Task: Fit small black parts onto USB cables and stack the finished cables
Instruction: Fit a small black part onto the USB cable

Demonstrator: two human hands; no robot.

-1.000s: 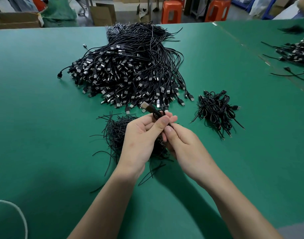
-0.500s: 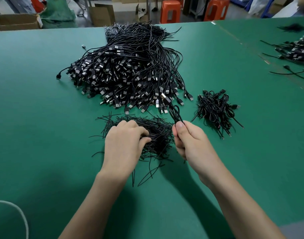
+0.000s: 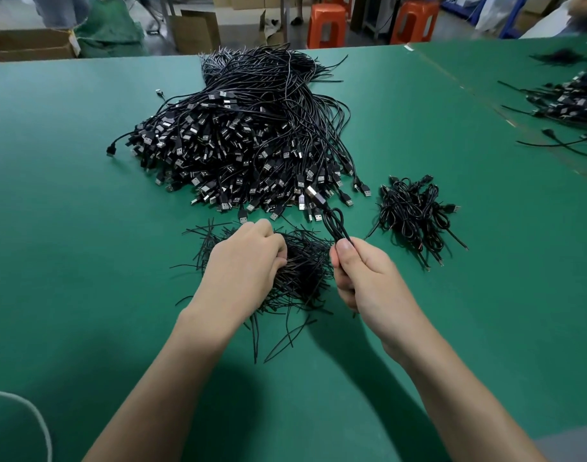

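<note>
A big heap of black USB cables [image 3: 248, 141] lies on the green table [image 3: 85, 228]. In front of it sits a pile of thin black ties [image 3: 305, 265]. My left hand [image 3: 242, 271] rests on that pile with its fingers curled down into the ties; whether it pinches one is hidden. My right hand [image 3: 365, 278] grips a folded USB cable [image 3: 332, 218], whose plug points up and left. A small stack of bundled cables [image 3: 415, 215] lies to the right.
More black cables [image 3: 571, 105] lie at the table's far right. A white cord [image 3: 25, 411] curves at the lower left. Cardboard boxes [image 3: 29, 45] and orange stools [image 3: 327, 26] stand beyond the far edge.
My hands have separated. The left one let go of the folded cable and dropped onto the tie pile; the right one keeps the cable and moved slightly right.
</note>
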